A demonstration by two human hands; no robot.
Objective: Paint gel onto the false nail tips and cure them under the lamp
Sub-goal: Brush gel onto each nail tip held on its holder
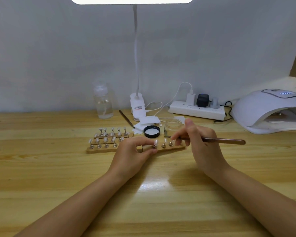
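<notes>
Glossy wood counter (75, 168), grey wall (58, 48) behind. Left hand (133, 151) fingers pinch nail tip stand (155, 146) on strip; right hand (200, 144) grips brush (224, 140). Curing lamp (270, 112) far right.

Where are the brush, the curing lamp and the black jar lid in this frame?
brush (224, 141): head view, on the middle of its brown handle, right of the right hand.
curing lamp (256, 106): head view, on its white dome.
black jar lid (152, 131): head view, on its pale inner face.
</notes>
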